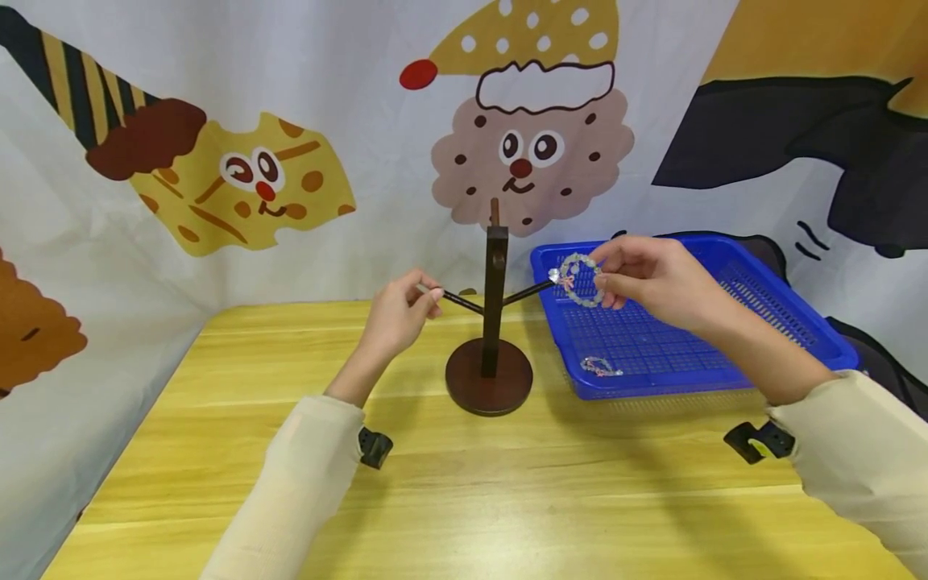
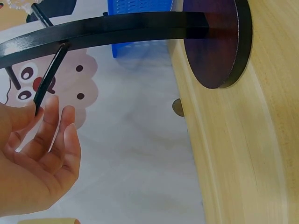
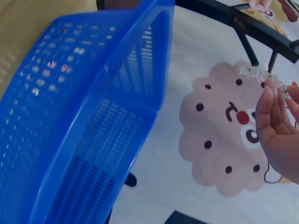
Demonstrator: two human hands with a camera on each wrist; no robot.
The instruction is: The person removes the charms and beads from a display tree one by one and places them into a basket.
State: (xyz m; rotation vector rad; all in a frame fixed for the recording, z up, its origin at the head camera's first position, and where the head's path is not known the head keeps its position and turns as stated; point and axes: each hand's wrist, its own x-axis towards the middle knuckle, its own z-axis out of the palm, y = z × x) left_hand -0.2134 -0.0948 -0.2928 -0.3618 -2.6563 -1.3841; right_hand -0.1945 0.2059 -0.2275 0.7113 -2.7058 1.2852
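Note:
A dark brown wooden stand (image 1: 494, 322) with a round base rises from the table, thin pegs branching off its post. My left hand (image 1: 402, 312) pinches the outer end of the left peg (image 2: 50, 77) between thumb and fingertips. In my right hand (image 1: 663, 282), thumb and fingers grip a clear beaded bracelet (image 1: 584, 303) with a pink bow and a shiny charm. The bracelet is raised over the basket's near-left part, its charm right at the tip of the right peg (image 1: 528, 292). In the right wrist view the fingers partly cover the beads (image 3: 259, 72).
A blue plastic basket (image 1: 674, 385) stands right of the stand. Another beaded bracelet (image 1: 602, 368) lies in its near-left corner. Behind the wooden table (image 1: 464, 499) hangs a white cloth (image 1: 377, 97) printed with cartoon biscuits.

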